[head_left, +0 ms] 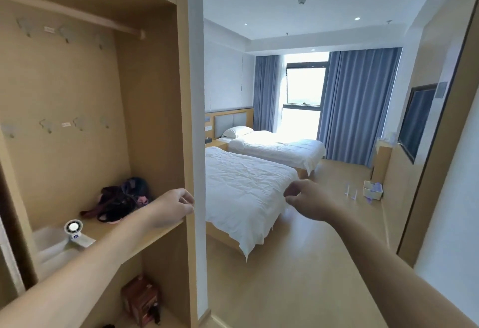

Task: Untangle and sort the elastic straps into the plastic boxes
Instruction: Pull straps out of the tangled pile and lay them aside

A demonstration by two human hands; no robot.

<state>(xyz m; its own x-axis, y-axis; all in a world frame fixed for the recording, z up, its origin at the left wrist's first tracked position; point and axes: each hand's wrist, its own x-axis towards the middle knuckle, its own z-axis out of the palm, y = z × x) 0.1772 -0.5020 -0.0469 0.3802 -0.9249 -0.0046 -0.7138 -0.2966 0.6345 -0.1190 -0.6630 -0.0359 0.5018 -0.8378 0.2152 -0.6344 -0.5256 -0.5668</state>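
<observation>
Well, both hands hang empty, fingers loosely curled: left hand [173, 207] at the wardrobe panel's [185, 94] edge, right hand [304, 198] in mid-air. Just behind, tangled elastic straps [121, 202] lie on the wardrobe shelf [145, 237] near a small fan [73, 227], its label unreadable. Farther off, two beds [241, 185].

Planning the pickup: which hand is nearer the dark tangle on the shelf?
Left. The left hand is just beside the dark tangle; the right hand hangs past the wardrobe side.

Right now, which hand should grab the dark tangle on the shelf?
Left, probably: left hand sits beside the dark tangle at the shelf edge; right hand is past the wardrobe panel.
</observation>
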